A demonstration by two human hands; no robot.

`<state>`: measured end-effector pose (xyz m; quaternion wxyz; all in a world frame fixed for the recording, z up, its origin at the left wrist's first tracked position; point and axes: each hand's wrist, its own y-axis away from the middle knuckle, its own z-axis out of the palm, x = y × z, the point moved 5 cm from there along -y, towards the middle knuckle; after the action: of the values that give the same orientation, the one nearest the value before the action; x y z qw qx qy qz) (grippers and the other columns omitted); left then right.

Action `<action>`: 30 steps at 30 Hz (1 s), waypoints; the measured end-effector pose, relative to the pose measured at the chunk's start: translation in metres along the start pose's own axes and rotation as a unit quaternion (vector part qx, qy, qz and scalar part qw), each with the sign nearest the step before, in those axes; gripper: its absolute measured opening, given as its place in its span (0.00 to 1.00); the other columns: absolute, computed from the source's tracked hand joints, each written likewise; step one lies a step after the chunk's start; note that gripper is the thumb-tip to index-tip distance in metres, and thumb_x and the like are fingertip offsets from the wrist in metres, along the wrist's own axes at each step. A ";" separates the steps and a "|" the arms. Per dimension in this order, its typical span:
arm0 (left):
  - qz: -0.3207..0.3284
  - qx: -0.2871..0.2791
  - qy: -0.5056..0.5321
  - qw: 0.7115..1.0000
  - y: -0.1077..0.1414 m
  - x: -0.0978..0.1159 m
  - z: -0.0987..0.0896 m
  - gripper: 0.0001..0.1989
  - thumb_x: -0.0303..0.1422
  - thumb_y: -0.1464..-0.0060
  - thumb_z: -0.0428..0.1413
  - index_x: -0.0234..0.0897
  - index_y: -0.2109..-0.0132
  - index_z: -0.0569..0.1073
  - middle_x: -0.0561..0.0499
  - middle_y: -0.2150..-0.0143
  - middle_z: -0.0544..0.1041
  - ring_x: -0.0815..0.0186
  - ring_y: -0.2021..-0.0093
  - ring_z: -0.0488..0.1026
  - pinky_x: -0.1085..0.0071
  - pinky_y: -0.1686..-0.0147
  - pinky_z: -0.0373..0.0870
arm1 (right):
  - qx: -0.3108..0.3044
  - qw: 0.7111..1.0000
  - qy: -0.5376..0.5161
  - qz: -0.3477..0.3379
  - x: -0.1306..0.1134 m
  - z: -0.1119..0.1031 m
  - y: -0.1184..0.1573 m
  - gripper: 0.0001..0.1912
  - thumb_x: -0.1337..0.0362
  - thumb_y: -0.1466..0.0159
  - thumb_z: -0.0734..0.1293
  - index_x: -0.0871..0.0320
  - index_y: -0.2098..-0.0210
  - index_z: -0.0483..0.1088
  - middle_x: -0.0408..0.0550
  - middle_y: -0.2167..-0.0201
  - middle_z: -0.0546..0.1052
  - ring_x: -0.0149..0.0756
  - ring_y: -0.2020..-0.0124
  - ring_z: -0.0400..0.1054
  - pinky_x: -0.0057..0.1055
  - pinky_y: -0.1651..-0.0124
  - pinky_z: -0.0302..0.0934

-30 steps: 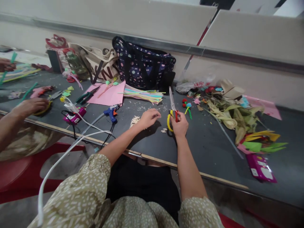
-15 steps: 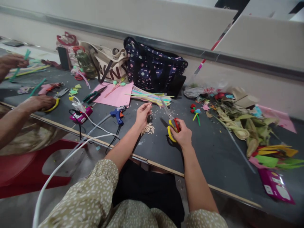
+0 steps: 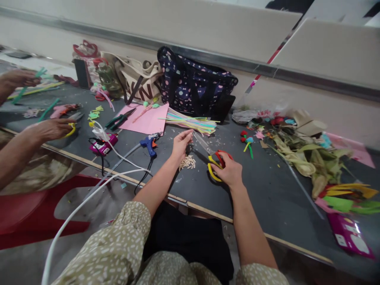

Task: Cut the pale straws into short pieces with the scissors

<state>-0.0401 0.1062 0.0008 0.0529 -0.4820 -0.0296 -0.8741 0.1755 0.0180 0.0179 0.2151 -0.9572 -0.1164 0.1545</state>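
My right hand (image 3: 230, 170) grips a pair of scissors (image 3: 216, 166) with yellow and red handles, fingers through the loops. Its blades point up and left, their tips close to the fingertips of my left hand (image 3: 181, 143). Those left fingers are pinched together; whatever lies between them is too small to name. Just below the left hand, a small pile of short beige cut pieces (image 3: 187, 162) rests on the dark table (image 3: 261, 206). Behind both hands lies a bundle of pastel pipe cleaners (image 3: 192, 122).
To the left are a blue glue gun (image 3: 149, 144), pliers (image 3: 121, 119) and a pink sheet (image 3: 144, 120). A co-worker's hand (image 3: 55, 128) holds other scissors. Small pompom flowers (image 3: 247, 140) and dried husks (image 3: 297, 158) lie right. A patterned bag (image 3: 192, 83) stands behind.
The scissors have swung leftward, bringing the blades nearer my left fingertips. The whole view has shifted slightly. My left hand stays pinched above the pile.
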 end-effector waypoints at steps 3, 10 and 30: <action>0.009 0.005 -0.022 1.000 0.000 0.001 0.000 0.14 0.35 0.57 0.64 0.38 0.60 0.78 0.55 0.71 0.74 0.76 0.75 0.68 0.76 0.69 0.68 | -0.007 1.000 0.009 -0.022 -0.003 0.000 -0.001 0.30 0.43 0.44 0.64 0.54 0.49 0.68 0.49 0.57 0.78 0.41 0.61 0.73 0.31 0.62 0.61; -0.004 0.032 -0.028 0.999 0.001 0.001 -0.003 0.14 0.33 0.58 0.64 0.37 0.60 0.77 0.55 0.73 0.73 0.76 0.74 0.68 0.76 0.69 0.69 | -0.007 1.000 0.021 0.012 0.003 0.005 -0.001 0.29 0.43 0.42 0.63 0.55 0.48 0.68 0.49 0.60 0.78 0.40 0.63 0.72 0.31 0.64 0.60; -0.097 0.041 0.100 0.989 0.003 -0.007 -0.005 0.13 0.28 0.61 0.66 0.35 0.64 0.77 0.55 0.74 0.75 0.76 0.74 0.70 0.77 0.69 0.69 | 0.000 1.000 -0.003 -0.008 -0.005 0.008 0.000 0.30 0.42 0.41 0.62 0.57 0.49 0.70 0.51 0.61 0.79 0.38 0.65 0.73 0.30 0.64 0.61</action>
<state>-0.0407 0.1032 -0.0075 -0.0094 -0.3847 -0.1068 -0.9168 0.1678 0.0196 0.0129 0.2155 -0.9559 -0.1245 0.1558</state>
